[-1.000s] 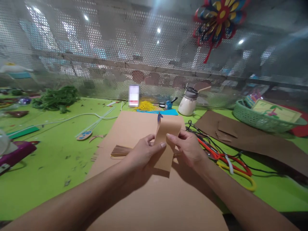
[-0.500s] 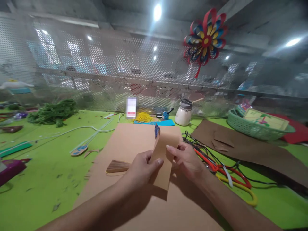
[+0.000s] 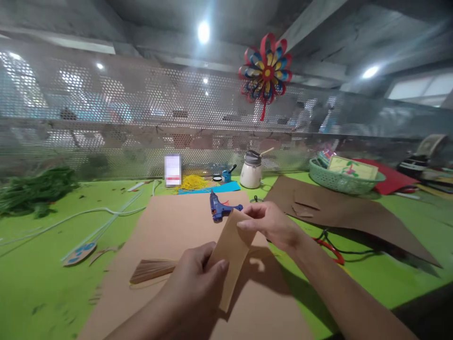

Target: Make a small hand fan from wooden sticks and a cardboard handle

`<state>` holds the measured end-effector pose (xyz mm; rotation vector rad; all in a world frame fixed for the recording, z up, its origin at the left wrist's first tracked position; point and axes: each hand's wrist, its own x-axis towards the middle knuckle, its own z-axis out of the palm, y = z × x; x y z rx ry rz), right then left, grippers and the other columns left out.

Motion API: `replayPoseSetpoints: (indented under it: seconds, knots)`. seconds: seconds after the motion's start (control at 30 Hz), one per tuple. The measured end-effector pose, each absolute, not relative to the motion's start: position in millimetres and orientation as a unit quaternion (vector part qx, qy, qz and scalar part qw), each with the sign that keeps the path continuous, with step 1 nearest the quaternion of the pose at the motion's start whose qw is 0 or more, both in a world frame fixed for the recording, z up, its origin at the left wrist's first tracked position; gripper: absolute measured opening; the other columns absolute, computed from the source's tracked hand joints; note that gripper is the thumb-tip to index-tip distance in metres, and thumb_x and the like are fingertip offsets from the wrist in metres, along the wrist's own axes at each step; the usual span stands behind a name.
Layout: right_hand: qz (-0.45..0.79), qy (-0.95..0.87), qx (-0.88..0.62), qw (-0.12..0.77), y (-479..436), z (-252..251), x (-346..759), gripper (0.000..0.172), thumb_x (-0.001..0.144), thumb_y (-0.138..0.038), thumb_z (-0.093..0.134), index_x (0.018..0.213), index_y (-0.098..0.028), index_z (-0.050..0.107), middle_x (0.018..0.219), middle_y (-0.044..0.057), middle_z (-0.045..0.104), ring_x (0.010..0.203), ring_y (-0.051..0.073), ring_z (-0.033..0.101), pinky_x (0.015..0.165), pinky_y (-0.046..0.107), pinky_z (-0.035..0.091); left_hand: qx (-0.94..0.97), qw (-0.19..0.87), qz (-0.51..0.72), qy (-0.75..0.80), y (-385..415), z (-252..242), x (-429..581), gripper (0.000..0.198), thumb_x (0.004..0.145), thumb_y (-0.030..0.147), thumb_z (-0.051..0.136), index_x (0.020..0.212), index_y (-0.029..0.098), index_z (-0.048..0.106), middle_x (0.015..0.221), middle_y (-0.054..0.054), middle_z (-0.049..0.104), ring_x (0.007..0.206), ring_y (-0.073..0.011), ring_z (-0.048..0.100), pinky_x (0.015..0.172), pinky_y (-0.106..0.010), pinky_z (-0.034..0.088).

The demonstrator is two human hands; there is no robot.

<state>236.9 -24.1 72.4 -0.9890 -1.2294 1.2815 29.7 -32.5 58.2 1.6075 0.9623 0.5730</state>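
Both my hands hold a strip of brown paper over a large brown sheet. My left hand pinches its left edge, thumb lying on the face of the strip. At the top, the fingers of my right hand are closed on the strip's upper right corner. The lower end hangs free, close above the sheet. Just beyond the strip lies a blue glue gun. A bundle of thin brown strips with a yellow band rests left of my left hand.
Red-handled scissors and black cord are partly hidden by my right forearm. Dark brown paper and a green basket stand to the right. At the back are a white jar, yellow shreds and a blurred upright panel.
The view has turned right. The strip's top, curled over before, is now straighter, and my right hand grips higher on it. More of the glue gun shows.
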Motion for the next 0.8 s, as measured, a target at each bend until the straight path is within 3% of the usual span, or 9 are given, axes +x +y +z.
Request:
replayPoseSetpoints:
  seconds: [0.33, 0.53, 0.67, 0.8]
  knots:
    - [0.499, -0.509, -0.430, 0.554, -22.8, 74.4, 236.7, 0.015, 0.060, -0.028, 0.088, 0.064, -0.017, 0.077, 0.061, 0.000, 0.066, 0.061, 0.012, 0.053, 0.064, 0.029, 0.040, 0.709, 0.533, 0.212, 0.410, -27.7, 58.4, 26.8, 0.030, 0.072, 0.044, 0.054, 0.082, 0.017, 0.062, 0.077, -0.005, 0.068, 0.078, -0.0262, 0.064, 0.065, -0.029, 0.046]
    - [0.484, -0.519, -0.425, 0.563, -20.4, 72.2, 239.9, 0.028, 0.062, -0.041, 0.088, 0.064, -0.017, 0.076, 0.061, 0.000, 0.065, 0.059, 0.013, 0.052, 0.061, 0.029, 0.042, 0.675, 0.585, 0.226, 0.389, -23.5, 53.0, 23.2, 0.033, 0.072, 0.046, 0.062, 0.084, 0.016, 0.066, 0.076, -0.004, 0.070, 0.075, -0.0254, 0.066, 0.063, -0.028, 0.047]
    - [0.486, -0.530, -0.420, 0.553, -18.1, 67.7, 241.3, 0.040, 0.070, -0.056, 0.079, 0.067, -0.016, 0.074, 0.063, 0.002, 0.065, 0.060, 0.013, 0.054, 0.060, 0.028, 0.044, 0.644, 0.609, 0.242, 0.395, -18.8, 44.2, 20.4, 0.037, 0.072, 0.046, 0.065, 0.089, 0.014, 0.069, 0.075, -0.005, 0.072, 0.071, -0.0242, 0.067, 0.057, -0.026, 0.046]
    - [0.473, -0.556, -0.432, 0.530, -22.4, 67.6, 241.2, 0.038, 0.073, -0.052, 0.079, 0.064, -0.015, 0.072, 0.061, 0.002, 0.062, 0.057, 0.012, 0.052, 0.056, 0.027, 0.043, 0.630, 0.631, 0.231, 0.389, -14.8, 43.9, 17.2, 0.039, 0.072, 0.043, 0.068, 0.097, 0.014, 0.071, 0.080, -0.006, 0.074, 0.076, -0.0258, 0.069, 0.061, -0.027, 0.049]
